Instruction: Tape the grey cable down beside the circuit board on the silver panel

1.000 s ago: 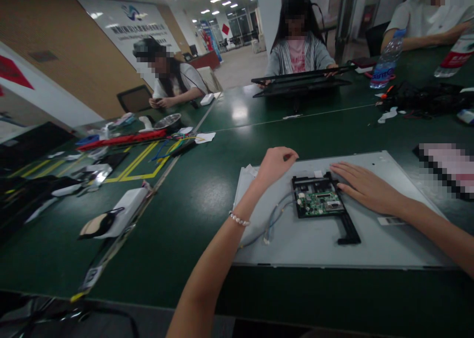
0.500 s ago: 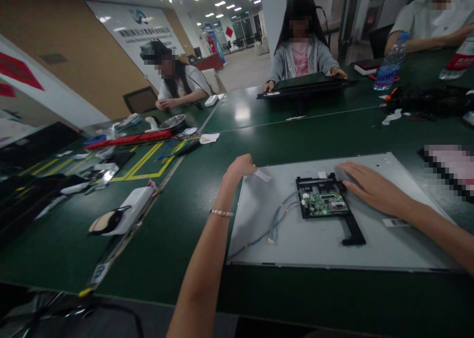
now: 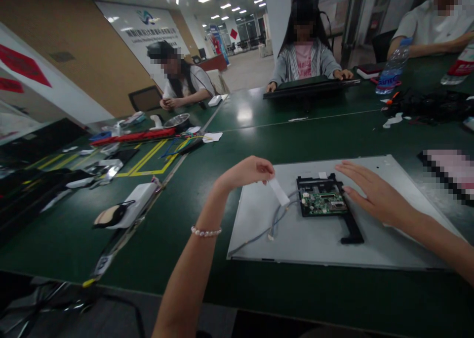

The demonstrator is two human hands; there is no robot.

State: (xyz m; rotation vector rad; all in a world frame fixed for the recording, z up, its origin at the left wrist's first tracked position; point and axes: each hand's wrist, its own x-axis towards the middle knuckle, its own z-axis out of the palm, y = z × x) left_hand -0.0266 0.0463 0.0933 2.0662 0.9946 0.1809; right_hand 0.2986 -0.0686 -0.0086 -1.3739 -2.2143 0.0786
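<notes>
My left hand pinches the upper end of a whitish strip, which looks like tape and hangs over the panel. Below lies a flat grey metal panel, like the back of a display. A green circuit board in a black plastic frame rests on its middle. Thin grey-blue cables run from the board to the panel's lower left. Just right of the frame is my right hand, fingers stretched out and apart; whether it touches the frame I cannot tell.
Across the green table a person holds a dark screen; two others sit nearby. Bottles and dark cables stand back right. A white box and loose parts lie left.
My left hand has moved right and inward from the panel's upper left edge, carrying the strip over the cables. My right hand stays near the frame, its fingers slightly more raised.
</notes>
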